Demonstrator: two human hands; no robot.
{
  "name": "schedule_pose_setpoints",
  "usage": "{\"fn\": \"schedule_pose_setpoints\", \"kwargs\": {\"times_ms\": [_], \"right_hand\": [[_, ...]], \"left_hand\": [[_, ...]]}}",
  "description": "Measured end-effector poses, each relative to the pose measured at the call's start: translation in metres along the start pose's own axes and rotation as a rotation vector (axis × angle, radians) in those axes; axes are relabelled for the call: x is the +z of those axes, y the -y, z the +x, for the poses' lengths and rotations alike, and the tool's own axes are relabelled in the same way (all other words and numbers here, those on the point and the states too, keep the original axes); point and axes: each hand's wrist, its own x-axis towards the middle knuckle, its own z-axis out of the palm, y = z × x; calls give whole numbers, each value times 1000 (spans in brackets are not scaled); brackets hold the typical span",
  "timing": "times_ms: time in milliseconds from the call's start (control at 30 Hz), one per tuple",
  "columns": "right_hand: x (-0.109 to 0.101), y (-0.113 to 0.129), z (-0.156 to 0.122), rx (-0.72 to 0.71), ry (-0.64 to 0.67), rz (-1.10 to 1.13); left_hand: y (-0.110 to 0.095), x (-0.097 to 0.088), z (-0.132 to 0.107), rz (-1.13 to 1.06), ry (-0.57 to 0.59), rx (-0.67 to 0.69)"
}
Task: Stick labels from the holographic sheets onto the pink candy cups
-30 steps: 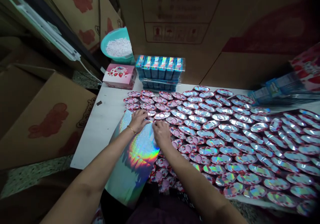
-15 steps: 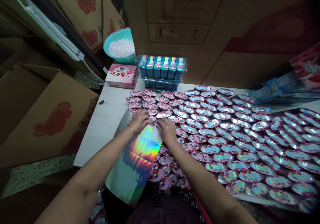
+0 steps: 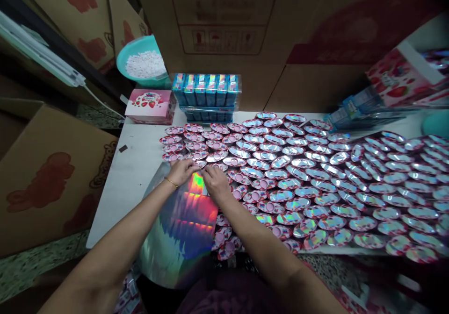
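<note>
My left hand [image 3: 183,171] is closed, its fingertips pinched together just above the top edge of a shiny holographic sheet [image 3: 168,248]. Whatever is between those fingers is too small to make out. My right hand [image 3: 215,184] is closed at the sheet's upper right corner, close beside the left fingertips. The sheet slopes from the table down over my lap and reflects rainbow bands. Under and beyond the fingers stand tightly packed oval-topped packs [image 3: 217,156]. The near left ones show pink round spots, while many to the right have silvery tops.
Blue boxes in clear wrap [image 3: 206,92] stand at the back, beside a pink strawberry box [image 3: 150,106]. A turquoise bowl [image 3: 122,66] holds small white pieces. Large cartons [image 3: 224,66] wall off the back; an open carton [image 3: 52,178] stands left of the white table [image 3: 115,183].
The view has shifted right, so things appear further left. Both hands stay at the sheet's top edge, and the left fingertips have come closer to the right ones.
</note>
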Motion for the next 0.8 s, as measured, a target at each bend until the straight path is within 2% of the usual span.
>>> {"fn": "schedule_pose_setpoints", "kwargs": {"times_ms": [67,133,200,267,367,467,567,633,700,800], "right_hand": [[-6,2,-1,2,17,84],[-18,3,-5,38,14,240],[-34,0,-10,152,-34,466],[-50,-9,-13,354,-85,713],[-63,-28,-13,669,-115,1030],[-65,-44,-12,842,-172,1241],[-61,-52,-13,959,-223,1333],[-57,-55,-15,1007,-276,1328],[-52,-59,-16,1015,-346,1270],[-43,-68,-18,1010,-444,1047]], "left_hand": [[2,3,0,29,-27,-2],[5,4,-1,84,-110,19],[4,5,-2,121,-225,41],[-1,6,-3,57,-288,62],[-22,10,-3,-330,-200,106],[-47,16,0,-847,-42,6],[-63,22,6,-1208,39,-174],[-68,28,13,-1318,54,-227],[-70,35,21,-1327,35,-231],[-74,47,37,-1195,-19,-248]]}}
